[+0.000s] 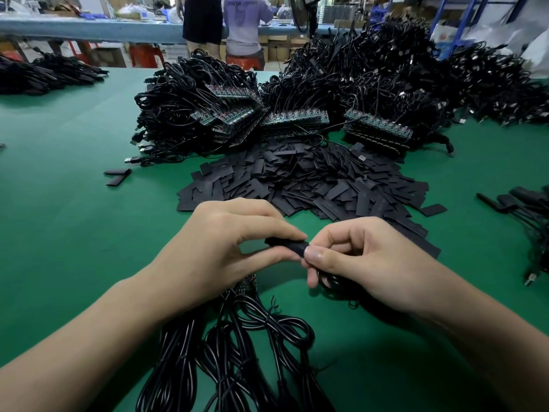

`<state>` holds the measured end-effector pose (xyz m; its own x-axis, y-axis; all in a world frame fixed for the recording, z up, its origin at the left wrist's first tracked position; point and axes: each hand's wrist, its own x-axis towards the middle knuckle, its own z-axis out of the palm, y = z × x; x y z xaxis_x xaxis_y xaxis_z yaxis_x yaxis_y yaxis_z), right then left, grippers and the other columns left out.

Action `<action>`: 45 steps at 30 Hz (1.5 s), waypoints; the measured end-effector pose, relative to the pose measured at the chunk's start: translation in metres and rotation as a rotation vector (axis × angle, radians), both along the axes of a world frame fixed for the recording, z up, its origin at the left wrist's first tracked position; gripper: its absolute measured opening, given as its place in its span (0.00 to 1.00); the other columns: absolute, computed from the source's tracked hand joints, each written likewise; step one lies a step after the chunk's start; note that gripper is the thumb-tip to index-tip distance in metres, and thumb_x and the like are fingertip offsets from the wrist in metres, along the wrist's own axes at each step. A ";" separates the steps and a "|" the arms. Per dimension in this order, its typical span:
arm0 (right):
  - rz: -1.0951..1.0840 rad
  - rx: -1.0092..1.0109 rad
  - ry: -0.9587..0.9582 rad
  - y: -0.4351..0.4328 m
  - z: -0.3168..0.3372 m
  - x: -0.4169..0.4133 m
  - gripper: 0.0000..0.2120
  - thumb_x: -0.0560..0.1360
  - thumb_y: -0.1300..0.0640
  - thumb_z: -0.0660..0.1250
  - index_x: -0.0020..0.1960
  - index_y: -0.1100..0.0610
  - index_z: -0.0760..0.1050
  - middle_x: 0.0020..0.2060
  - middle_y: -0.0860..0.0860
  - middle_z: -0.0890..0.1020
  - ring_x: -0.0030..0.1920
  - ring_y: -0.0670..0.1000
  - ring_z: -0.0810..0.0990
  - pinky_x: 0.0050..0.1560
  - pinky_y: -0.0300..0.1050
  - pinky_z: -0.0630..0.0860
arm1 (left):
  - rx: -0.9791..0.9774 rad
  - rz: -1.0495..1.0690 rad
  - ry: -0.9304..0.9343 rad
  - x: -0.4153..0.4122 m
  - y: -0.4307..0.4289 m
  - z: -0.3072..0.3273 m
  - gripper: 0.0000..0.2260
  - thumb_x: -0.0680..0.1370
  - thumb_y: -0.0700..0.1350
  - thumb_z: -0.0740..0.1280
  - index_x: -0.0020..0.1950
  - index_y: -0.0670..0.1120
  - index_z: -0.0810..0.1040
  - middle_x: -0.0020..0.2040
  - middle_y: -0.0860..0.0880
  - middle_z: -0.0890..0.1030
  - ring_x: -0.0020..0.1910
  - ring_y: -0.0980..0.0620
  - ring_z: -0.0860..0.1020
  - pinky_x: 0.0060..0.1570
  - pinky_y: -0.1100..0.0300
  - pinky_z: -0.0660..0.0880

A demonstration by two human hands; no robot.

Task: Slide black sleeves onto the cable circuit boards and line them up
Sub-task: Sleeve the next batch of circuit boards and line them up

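A short matte black sleeve (285, 246) of soft tubing is held just below the middle of the view, lying roughly level above the green table mat (74, 203). The left hand (219, 251) pinches its nine o'clock end between thumb and forefinger. The right hand (362, 260) pinches its three o'clock end with the thumb on top, and its curled lower fingers also hold a loop of thin black cable (328, 283).

At seven o'clock from the sleeve, partly hidden under the left hand, a row of small dark circuit boards (249, 285) shows. From them a bundle of coiled black cables (237, 346) runs toward six o'clock.

At twelve o'clock from the hands lies a loose pile of flat black sleeves (312, 185). Beyond it, stacked rows of bare circuit boards (297, 118) rest against tall heaps of tangled black cables (371, 63). At ten o'clock two stray sleeves (117, 175) lie apart on the mat. At three o'clock, by the edge, sit cables with black-covered ends (520, 197). Two standing people (225, 22) are far off at twelve o'clock.
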<state>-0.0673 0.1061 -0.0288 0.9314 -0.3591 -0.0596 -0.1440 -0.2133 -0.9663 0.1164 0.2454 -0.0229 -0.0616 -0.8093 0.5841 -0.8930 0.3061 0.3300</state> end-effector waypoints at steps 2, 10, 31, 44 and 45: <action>-0.011 0.004 -0.007 0.000 0.001 0.001 0.12 0.78 0.48 0.71 0.44 0.56 0.85 0.41 0.67 0.84 0.36 0.54 0.73 0.41 0.51 0.69 | -0.004 0.006 0.013 0.001 0.000 0.000 0.08 0.76 0.47 0.76 0.53 0.46 0.88 0.47 0.54 0.85 0.45 0.61 0.82 0.48 0.63 0.79; -0.015 0.012 -0.026 -0.005 0.003 -0.003 0.08 0.76 0.49 0.68 0.46 0.51 0.85 0.42 0.53 0.88 0.39 0.45 0.84 0.41 0.33 0.77 | -0.056 0.049 0.081 0.003 0.000 0.001 0.08 0.75 0.46 0.77 0.52 0.46 0.88 0.46 0.54 0.86 0.45 0.59 0.83 0.47 0.62 0.79; -0.110 -0.193 -0.055 0.008 -0.001 0.002 0.06 0.79 0.51 0.68 0.47 0.45 0.84 0.42 0.45 0.88 0.45 0.49 0.88 0.50 0.47 0.82 | -0.021 0.065 0.140 0.001 -0.002 -0.001 0.08 0.73 0.45 0.77 0.51 0.48 0.88 0.45 0.52 0.84 0.44 0.56 0.83 0.46 0.68 0.76; -0.343 -0.461 -0.182 0.021 -0.001 0.005 0.08 0.77 0.55 0.74 0.51 0.42 0.83 0.42 0.35 0.85 0.45 0.39 0.83 0.49 0.37 0.77 | -0.129 0.270 0.190 -0.005 -0.004 0.001 0.17 0.72 0.52 0.77 0.59 0.51 0.85 0.50 0.54 0.82 0.45 0.58 0.80 0.49 0.63 0.78; -0.353 -0.512 -0.198 0.022 0.000 0.004 0.09 0.76 0.57 0.74 0.51 0.43 0.84 0.42 0.34 0.85 0.45 0.37 0.82 0.48 0.34 0.76 | -0.122 0.256 0.194 -0.006 -0.004 0.001 0.19 0.71 0.53 0.77 0.60 0.50 0.85 0.51 0.54 0.83 0.46 0.58 0.80 0.49 0.61 0.78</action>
